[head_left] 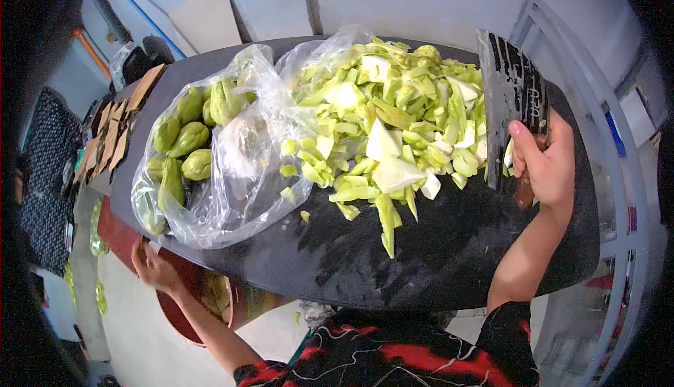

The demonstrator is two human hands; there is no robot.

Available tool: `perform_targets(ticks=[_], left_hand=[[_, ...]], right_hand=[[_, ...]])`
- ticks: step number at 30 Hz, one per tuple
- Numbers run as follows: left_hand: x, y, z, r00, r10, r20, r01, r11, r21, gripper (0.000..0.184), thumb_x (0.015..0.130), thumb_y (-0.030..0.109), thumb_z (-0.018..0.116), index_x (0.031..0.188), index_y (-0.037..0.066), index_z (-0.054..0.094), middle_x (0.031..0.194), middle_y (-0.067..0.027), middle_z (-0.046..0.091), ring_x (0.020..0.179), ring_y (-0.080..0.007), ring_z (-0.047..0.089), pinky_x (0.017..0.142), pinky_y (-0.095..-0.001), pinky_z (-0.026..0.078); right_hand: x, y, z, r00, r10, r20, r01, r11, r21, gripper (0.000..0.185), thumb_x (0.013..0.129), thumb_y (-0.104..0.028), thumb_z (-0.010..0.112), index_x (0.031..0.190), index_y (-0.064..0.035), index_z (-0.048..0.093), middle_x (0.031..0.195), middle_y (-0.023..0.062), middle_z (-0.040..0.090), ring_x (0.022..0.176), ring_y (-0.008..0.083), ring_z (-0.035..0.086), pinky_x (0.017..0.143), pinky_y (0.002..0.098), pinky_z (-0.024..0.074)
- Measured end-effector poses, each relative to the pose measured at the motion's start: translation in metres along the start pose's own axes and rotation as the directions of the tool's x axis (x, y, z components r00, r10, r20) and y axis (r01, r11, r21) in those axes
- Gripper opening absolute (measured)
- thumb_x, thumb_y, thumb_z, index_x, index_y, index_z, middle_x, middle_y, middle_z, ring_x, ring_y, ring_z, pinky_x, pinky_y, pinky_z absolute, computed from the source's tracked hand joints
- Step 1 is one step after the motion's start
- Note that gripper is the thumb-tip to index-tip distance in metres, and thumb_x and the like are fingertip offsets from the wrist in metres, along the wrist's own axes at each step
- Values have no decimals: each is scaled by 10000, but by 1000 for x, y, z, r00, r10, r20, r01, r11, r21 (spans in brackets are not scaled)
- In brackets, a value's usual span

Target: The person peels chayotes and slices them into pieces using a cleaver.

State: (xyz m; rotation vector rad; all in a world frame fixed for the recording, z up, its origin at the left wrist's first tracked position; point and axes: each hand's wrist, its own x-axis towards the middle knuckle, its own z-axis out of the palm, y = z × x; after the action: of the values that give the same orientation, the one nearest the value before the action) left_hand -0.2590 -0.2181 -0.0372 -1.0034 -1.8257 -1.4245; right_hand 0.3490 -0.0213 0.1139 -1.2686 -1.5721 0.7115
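At the table's right side, my right hand (551, 162) is closed around the wooden handle of a wide cleaver (516, 99). The blade stands upright beside the pile, its dark face wet and flecked. Cut pale-green chayote pieces (393, 127) are heaped in the middle, some on clear plastic. To the left, a clear plastic bag (232, 229) holds several whole chayotes (189, 138) and a whitish bundle that I cannot make out. Just past the near left table edge, my left hand (154, 268) has its fingers apart, close to the bag's lower corner, with nothing visible in it.
A dark oval table (421, 261) carries everything. Under its near left edge is a red-brown bucket (179, 317) with pale scraps inside. A grey metal rail (618, 197) runs along the right. Pieces of brown cardboard (109, 134) lie at the far left.
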Motion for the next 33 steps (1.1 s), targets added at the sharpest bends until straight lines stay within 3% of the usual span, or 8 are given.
perform_targets(ticks=[3,6,8,15,17,21,27,33], left_hand=[[33,59,57,940,-54,338,95,990,-108,251,896,67,615,1134,-10,630,1020,-102,657,870,-172,616,788,-306,513],[57,83,117,789,18,614,-13,1000,-12,313,843,83,639,1152,33,627,1031,-146,654,882,-220,633,828,-340,502],[69,100,146,714,56,697,-236,958,165,417,800,128,650,1206,46,595,1061,-176,634,966,-285,626,888,-406,482],[82,77,240,632,149,760,-537,792,291,476,775,168,658,1233,88,555,1231,-172,520,1194,-326,503,923,-447,486],[81,94,252,548,-113,829,-589,652,478,391,810,162,636,1190,90,577,1301,-151,472,1241,-333,467,909,-498,508],[76,76,282,578,-162,800,-614,560,556,328,860,133,608,1184,86,601,1295,-117,473,1237,-317,482,816,-614,525],[76,86,288,556,-248,793,-667,437,604,280,825,139,661,1099,79,669,1261,-107,485,1177,-338,514,645,-591,578],[77,99,274,545,-236,804,-662,468,586,332,787,133,707,1113,88,662,1235,-118,492,1162,-359,515,657,-555,590]], right_hand=[[-4,-6,0,999,-20,48,19,1000,12,189,910,-73,611,1081,2,579,659,-9,552,473,57,462,433,238,392],[-9,-7,-3,997,-25,76,21,999,48,223,894,-30,607,1109,16,568,748,4,578,544,58,495,490,230,420],[-12,-6,-7,996,-33,79,27,997,69,234,888,-6,600,1118,23,562,792,10,584,589,59,513,528,228,438],[-17,-11,-11,991,-87,106,74,990,119,274,884,13,574,1154,46,538,889,57,598,789,124,595,739,279,506],[-18,-13,-10,991,-59,122,45,992,119,275,882,12,573,1153,49,538,901,61,604,799,126,602,749,279,511],[-18,-16,-7,990,-32,136,20,996,89,270,874,12,559,1140,54,542,911,71,608,811,130,606,758,279,513],[-17,-18,-8,990,-50,132,43,997,56,294,870,16,551,1159,61,531,913,76,607,825,128,604,756,275,513],[-22,-20,-5,994,-44,96,35,994,100,324,881,20,543,1202,63,518,923,77,607,835,131,606,756,272,512]])
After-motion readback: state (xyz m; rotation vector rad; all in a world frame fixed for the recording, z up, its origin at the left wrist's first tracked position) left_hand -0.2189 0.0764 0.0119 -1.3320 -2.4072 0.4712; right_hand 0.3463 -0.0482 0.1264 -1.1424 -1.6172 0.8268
